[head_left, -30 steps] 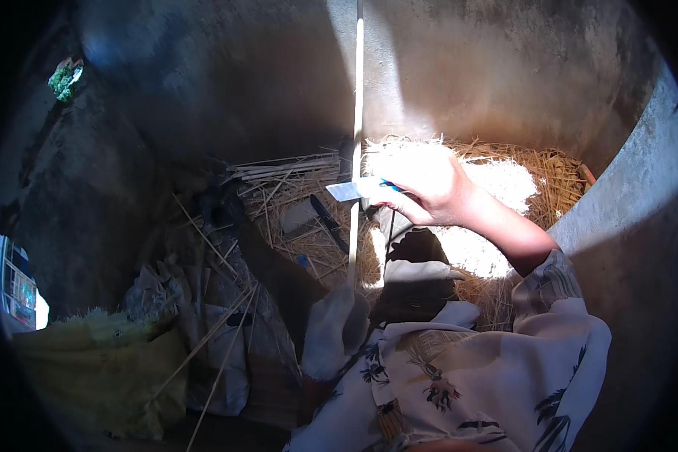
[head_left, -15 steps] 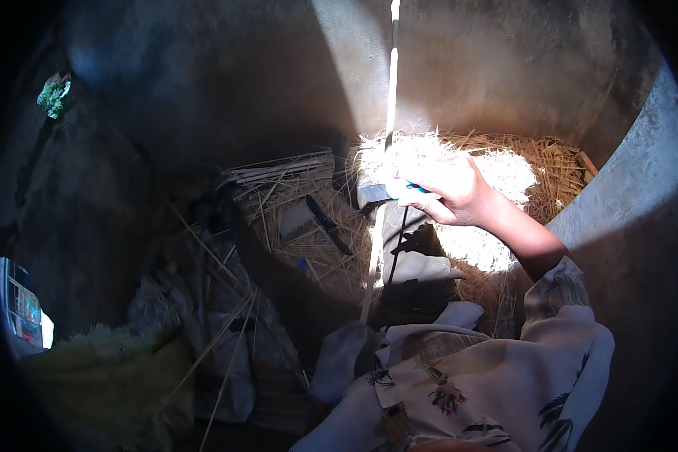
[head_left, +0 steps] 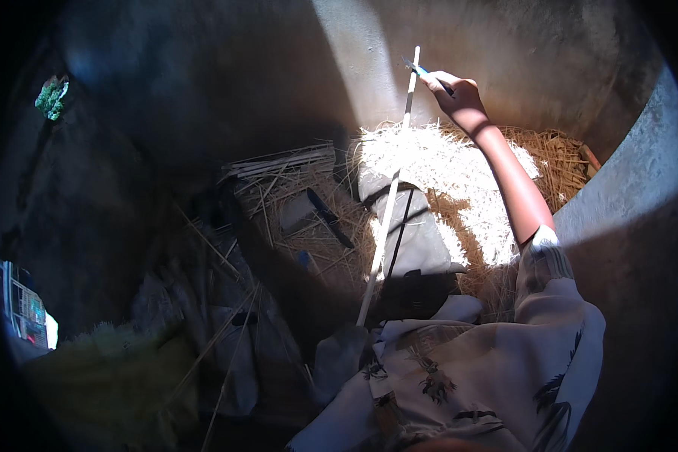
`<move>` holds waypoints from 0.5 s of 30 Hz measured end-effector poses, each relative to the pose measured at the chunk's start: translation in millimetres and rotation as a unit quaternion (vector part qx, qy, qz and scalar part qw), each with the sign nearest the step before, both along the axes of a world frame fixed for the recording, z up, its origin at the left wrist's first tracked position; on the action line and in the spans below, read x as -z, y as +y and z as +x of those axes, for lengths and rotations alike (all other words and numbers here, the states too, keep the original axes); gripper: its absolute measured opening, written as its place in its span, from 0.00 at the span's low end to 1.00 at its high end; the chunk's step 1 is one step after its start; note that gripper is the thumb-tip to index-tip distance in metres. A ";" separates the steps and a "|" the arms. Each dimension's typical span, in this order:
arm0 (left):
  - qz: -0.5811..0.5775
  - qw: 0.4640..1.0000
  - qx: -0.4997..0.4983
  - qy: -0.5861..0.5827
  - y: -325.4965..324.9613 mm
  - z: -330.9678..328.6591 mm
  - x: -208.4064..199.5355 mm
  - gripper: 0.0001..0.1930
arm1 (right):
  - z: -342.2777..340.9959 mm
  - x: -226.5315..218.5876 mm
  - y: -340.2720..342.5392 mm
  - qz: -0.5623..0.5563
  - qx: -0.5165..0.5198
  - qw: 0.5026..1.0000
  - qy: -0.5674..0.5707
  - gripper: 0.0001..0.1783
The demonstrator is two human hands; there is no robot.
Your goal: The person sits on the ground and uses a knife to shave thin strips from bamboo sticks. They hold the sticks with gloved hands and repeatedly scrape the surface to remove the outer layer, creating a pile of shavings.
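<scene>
My right hand (head_left: 459,98) is stretched up and away, its fingers closed round a slim blue-handled tool (head_left: 423,73). The tool's thin end meets the upper part of a long pale stick (head_left: 388,211); whether it cuts into the stick cannot be made out. The stick stands at a slant, its top against the grey wall behind and its lower end running down to the shaded cloth of my clothing. My left hand does not show; what holds the stick's lower end is hidden. A dark strip like a knife (head_left: 329,218) lies on the straw left of the stick.
A sunlit heap of pale shavings (head_left: 452,158) and brown straw (head_left: 554,162) lies below the curved wall (head_left: 505,45). Cut sticks (head_left: 286,164) are stacked to the left. Yellowish sacking (head_left: 105,377) fills the lower left, and a green tuft (head_left: 51,98) is at upper left.
My right hand with the tool has moved up and away along the stick. The stick now leans further right, and its top end has come into view.
</scene>
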State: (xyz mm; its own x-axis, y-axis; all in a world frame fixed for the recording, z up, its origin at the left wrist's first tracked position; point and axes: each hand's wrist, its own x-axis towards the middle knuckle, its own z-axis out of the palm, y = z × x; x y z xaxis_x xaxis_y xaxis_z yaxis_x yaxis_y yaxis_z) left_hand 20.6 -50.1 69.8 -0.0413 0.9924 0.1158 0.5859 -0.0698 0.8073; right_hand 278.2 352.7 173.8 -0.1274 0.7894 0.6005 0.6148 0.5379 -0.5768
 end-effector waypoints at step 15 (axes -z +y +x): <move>-0.209 0.887 -0.147 -0.385 43.3 13.3 -37.0 0.08 | -66.4 70.5 -181.4 0.159 -0.283 0.927 -0.189 0.12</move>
